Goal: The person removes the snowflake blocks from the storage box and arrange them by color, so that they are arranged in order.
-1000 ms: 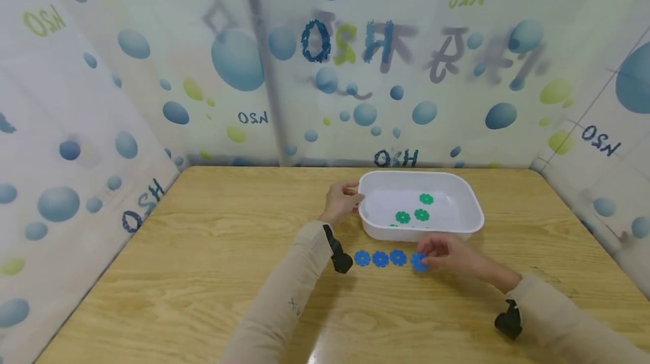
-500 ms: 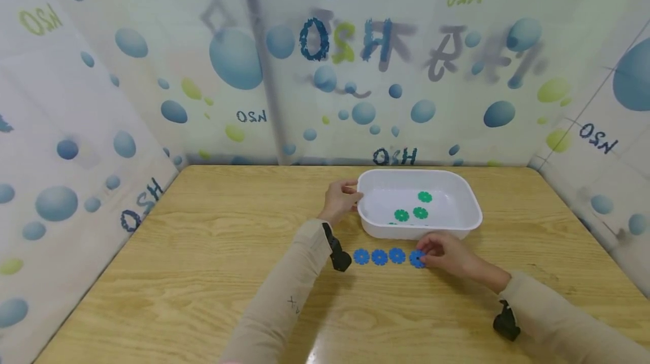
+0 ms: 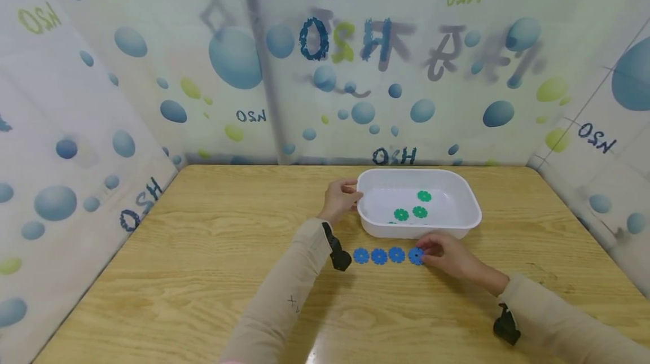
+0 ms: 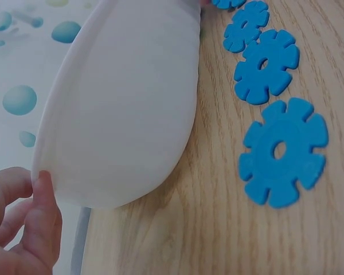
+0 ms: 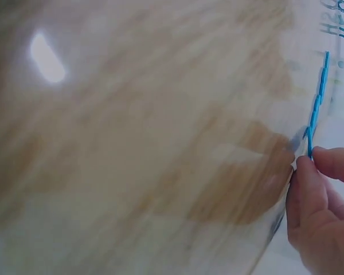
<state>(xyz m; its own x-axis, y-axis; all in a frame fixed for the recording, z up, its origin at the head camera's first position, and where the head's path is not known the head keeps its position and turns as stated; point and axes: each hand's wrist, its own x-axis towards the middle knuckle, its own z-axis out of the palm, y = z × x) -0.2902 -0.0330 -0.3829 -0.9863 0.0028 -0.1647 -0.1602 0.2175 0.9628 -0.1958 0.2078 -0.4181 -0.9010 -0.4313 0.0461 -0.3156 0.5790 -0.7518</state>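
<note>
My left hand (image 3: 339,201) grips the left rim of a white plastic tub (image 3: 393,231), thumb and fingers pinching its edge, as the left wrist view also shows. Between thumb and fingertips my right hand (image 3: 452,257) pinches a blue notched disc (image 3: 416,255), the rightmost of a row in front of the tub. Seen edge-on in the right wrist view, that disc (image 5: 309,143) is at the near end of the row. Three more blue notched discs lie flat to its left, among them the leftmost disc (image 4: 284,153), with a hole in its middle.
Several green notched discs (image 3: 420,212) lie inside the tub; its front wall partly hides some. The wooden table (image 3: 203,262) ends at a patterned curtain (image 3: 325,70) behind, with more curtain on both sides. A black strap (image 3: 337,251) circles the left wrist.
My right hand has shifted the pinched blue disc slightly up and left, closer in line with the other blue discs. The left hand stays on the tub's rim.
</note>
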